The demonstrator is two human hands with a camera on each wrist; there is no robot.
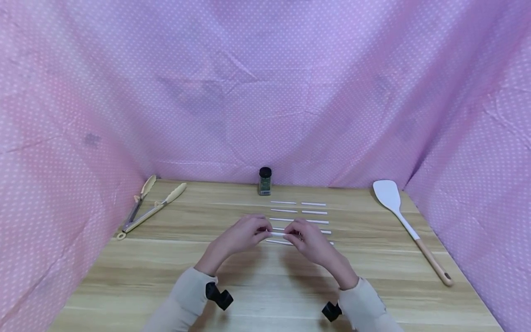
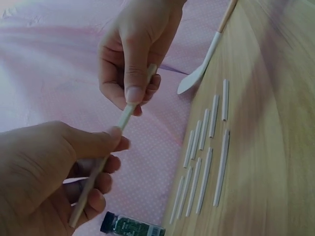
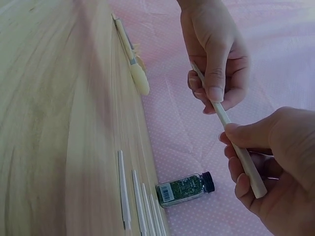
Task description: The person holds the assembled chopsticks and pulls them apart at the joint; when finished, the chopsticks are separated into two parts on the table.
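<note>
Between my two hands is a thin pale stick (image 1: 277,234), held up over the tabletop. My left hand (image 1: 247,233) pinches one end part with thumb against curled fingers, and my right hand (image 1: 309,242) pinches the other in the same way. In the left wrist view the held stick (image 2: 125,115) runs straight from hand to hand, a short bare stretch showing between the thumbs. More white sticks (image 1: 298,220) lie on the wooden table in roughly parallel rows, some end to end with a small gap. My hands partly hide the nearest rows in the head view.
Behind the sticks stands a spice jar (image 1: 265,182) with a black cap and green contents. Cream-tipped tongs (image 1: 150,216) lie spread at the left. A white turner (image 1: 387,194) with a wooden handle lies at the right. Pink dotted cloth (image 1: 265,115) encloses the table (image 1: 137,281).
</note>
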